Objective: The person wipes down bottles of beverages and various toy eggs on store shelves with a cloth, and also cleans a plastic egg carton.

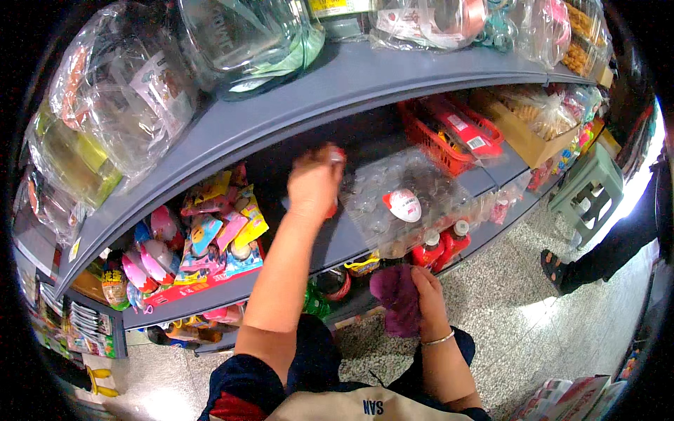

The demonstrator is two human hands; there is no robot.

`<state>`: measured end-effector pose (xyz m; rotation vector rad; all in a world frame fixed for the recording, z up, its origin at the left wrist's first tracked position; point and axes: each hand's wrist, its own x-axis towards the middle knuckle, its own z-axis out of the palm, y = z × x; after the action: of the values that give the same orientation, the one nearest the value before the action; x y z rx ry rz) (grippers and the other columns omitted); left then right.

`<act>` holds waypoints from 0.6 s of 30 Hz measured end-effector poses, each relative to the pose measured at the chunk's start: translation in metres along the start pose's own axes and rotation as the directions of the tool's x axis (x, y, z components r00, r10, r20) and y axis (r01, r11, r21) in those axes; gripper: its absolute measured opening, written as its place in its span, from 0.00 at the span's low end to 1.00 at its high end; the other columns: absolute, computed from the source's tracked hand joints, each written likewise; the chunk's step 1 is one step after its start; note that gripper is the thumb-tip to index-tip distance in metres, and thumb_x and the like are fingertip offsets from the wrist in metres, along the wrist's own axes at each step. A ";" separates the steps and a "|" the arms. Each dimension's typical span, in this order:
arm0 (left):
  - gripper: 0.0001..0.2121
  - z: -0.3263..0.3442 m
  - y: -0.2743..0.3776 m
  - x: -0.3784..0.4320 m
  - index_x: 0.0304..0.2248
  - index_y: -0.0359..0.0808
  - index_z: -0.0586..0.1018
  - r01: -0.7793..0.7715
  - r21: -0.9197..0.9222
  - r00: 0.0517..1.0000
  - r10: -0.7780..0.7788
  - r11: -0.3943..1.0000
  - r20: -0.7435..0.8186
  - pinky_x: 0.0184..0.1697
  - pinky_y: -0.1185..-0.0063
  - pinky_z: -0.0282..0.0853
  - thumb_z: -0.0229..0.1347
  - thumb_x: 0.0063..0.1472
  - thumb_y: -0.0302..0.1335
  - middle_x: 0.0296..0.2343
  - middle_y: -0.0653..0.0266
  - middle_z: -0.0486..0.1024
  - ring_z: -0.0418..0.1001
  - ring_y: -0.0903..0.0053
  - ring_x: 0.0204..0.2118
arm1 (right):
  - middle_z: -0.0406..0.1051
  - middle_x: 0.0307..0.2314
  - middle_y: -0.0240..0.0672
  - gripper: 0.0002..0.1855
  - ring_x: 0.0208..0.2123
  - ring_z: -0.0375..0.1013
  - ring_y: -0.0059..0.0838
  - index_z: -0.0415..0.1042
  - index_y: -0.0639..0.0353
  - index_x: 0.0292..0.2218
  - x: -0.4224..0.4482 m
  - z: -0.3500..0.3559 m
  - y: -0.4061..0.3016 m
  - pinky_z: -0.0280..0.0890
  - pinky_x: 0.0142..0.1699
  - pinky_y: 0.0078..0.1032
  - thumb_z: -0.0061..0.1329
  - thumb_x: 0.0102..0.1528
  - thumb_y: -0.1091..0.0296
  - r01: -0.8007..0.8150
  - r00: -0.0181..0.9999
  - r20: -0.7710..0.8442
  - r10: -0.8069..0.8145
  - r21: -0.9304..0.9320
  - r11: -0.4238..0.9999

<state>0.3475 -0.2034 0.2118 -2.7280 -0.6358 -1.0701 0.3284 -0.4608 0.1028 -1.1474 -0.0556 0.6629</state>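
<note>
My left hand [310,184] reaches into the grey shelf, blurred. Its fingers are around a small red-and-white item [337,154], mostly hidden by the hand. To its right lies a clear plastic egg-shaped tray [363,210] with rounded hollows. On it sits one red-and-white egg-shaped package [404,205]. My right hand [433,300] grips a crumpled purple cloth [397,300] in front of the shelf edge. A bracelet is on the right wrist. Left of my left arm, several colourful snack bags [210,231] stand in a red display box [181,296] beside larger pink-and-white egg packages [158,258].
Large wrapped clear jars [247,31] stand on the upper shelf [337,79] overhanging my left hand. A red basket [429,137] and a cardboard box [516,126] sit further right. Red-capless-looking bottles [455,239] stand lower. A green stool [590,189] and another person's sandalled foot [553,268] are at right.
</note>
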 end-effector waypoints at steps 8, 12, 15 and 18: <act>0.18 0.023 -0.101 0.000 0.36 0.33 0.70 0.213 0.245 0.763 -0.318 0.946 0.563 0.39 0.72 0.66 0.44 0.51 0.39 0.29 0.48 0.71 0.71 0.62 0.35 | 0.67 0.30 0.29 0.16 0.31 0.63 0.18 0.66 0.67 0.37 -0.001 0.020 0.003 0.57 0.38 0.15 0.43 0.50 0.64 -0.048 0.992 0.118 0.047 0.002 0.999; 0.18 -0.002 -0.067 0.007 0.35 0.32 0.71 0.372 0.203 0.660 -0.411 0.906 0.628 0.41 0.72 0.64 0.46 0.49 0.37 0.31 0.48 0.71 0.69 0.62 0.37 | 0.68 0.29 0.29 0.14 0.30 0.65 0.18 0.66 0.65 0.36 0.006 0.016 0.012 0.60 0.36 0.16 0.44 0.50 0.66 -0.093 0.995 -0.028 0.094 0.044 0.995; 0.20 -0.014 -0.041 0.007 0.40 0.33 0.68 0.224 0.139 0.840 -0.263 0.965 0.474 0.42 0.71 0.63 0.50 0.47 0.35 0.37 0.51 0.67 0.67 0.59 0.40 | 0.69 0.27 0.29 0.12 0.28 0.67 0.18 0.66 0.64 0.35 0.003 0.019 0.006 0.62 0.34 0.16 0.44 0.50 0.68 -0.101 0.993 0.063 0.098 0.040 0.994; 0.26 -0.026 0.022 0.002 0.44 0.36 0.65 -0.315 -0.518 0.863 0.467 0.795 0.193 0.50 0.70 0.54 0.53 0.43 0.35 0.44 0.46 0.60 0.57 0.56 0.48 | 0.68 0.30 0.31 0.15 0.31 0.66 0.19 0.66 0.66 0.37 0.000 0.018 0.005 0.60 0.37 0.16 0.44 0.50 0.66 -0.091 0.991 0.098 0.086 0.055 0.994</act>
<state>0.3424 -0.2300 0.2324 -3.2691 0.2271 -0.7659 0.3193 -0.4448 0.1062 -1.0648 -0.0662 0.7933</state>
